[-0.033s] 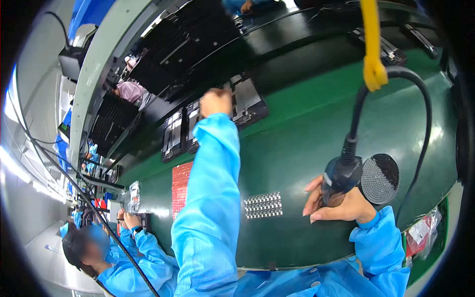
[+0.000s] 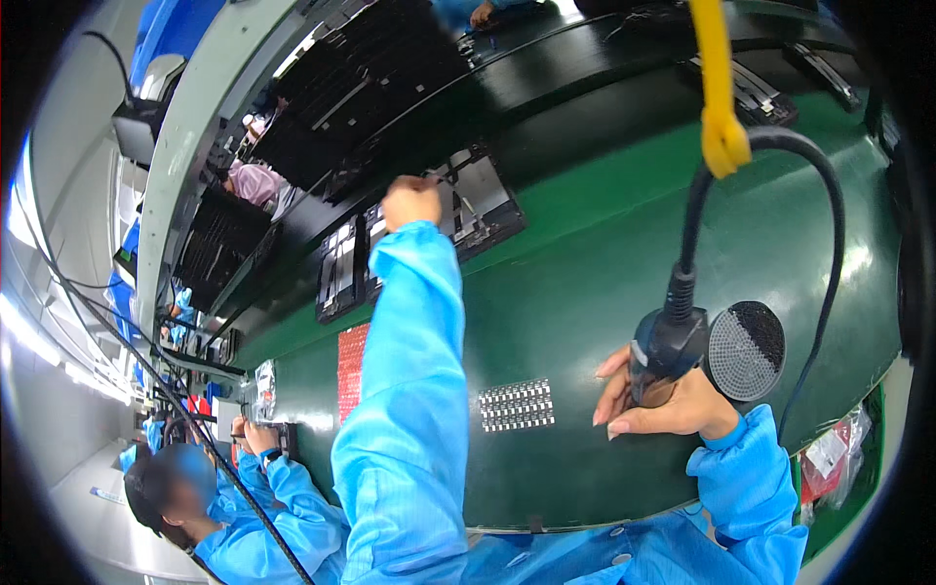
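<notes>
My left hand (image 2: 411, 205) reaches far across the table over a row of flat black cases with silver panels, its fingers curled; whatever they hold is hidden. Right of it lies a black case (image 2: 487, 203); a similar case (image 2: 337, 261) lies to its left. My right hand (image 2: 678, 405) has its thumb and fingers around the lower part of a black corded tool that looks like an electric screwdriver (image 2: 673, 341), hung upright by its cable. Beside it is a round grey gridded dish (image 2: 738, 363), partly covered with small black pieces.
A sheet of small black-and-white pieces (image 2: 517, 406) lies on the green table (image 2: 585, 302), with red bubble wrap (image 2: 352, 366) near my left sleeve. A yellow strap (image 2: 719, 97) holds the looped black cable. A co-worker (image 2: 234, 497) sits at left. More black units (image 2: 749, 90) lie far right.
My left hand has shifted slightly to the left over the cases, uncovering more of the right-hand case. My right hand stays at the tool.
</notes>
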Demonstrator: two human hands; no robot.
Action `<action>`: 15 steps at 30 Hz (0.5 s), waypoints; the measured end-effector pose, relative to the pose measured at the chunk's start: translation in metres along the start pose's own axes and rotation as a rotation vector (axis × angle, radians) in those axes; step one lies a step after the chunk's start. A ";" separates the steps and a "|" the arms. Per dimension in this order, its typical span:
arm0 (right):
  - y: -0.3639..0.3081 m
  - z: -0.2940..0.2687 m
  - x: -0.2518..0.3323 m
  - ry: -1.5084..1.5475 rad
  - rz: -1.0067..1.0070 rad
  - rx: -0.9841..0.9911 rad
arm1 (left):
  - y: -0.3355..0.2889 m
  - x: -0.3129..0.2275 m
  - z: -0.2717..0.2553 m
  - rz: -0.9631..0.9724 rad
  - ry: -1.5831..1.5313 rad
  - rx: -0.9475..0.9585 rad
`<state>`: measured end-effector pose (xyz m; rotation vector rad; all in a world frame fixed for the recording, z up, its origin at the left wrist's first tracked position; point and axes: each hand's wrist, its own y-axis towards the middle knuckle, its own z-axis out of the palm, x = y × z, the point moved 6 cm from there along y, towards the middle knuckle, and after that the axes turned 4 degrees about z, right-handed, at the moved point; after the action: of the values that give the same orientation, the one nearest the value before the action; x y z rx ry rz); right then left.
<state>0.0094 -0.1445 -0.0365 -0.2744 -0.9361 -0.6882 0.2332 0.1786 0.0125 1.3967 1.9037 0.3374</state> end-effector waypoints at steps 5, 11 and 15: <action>0.000 -0.002 0.006 0.102 -0.053 -0.038 | -0.004 0.000 -0.007 0.245 0.084 0.532; -0.002 -0.003 0.004 -0.028 -0.100 -0.029 | -0.067 0.024 0.020 0.561 0.314 0.896; -0.001 -0.007 0.009 -0.152 -0.109 -0.026 | -0.057 0.048 0.033 0.594 0.250 0.712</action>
<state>0.0164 -0.1528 -0.0328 -0.3035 -1.0939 -0.7887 0.2091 0.1932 -0.0641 2.5064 1.8428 0.1049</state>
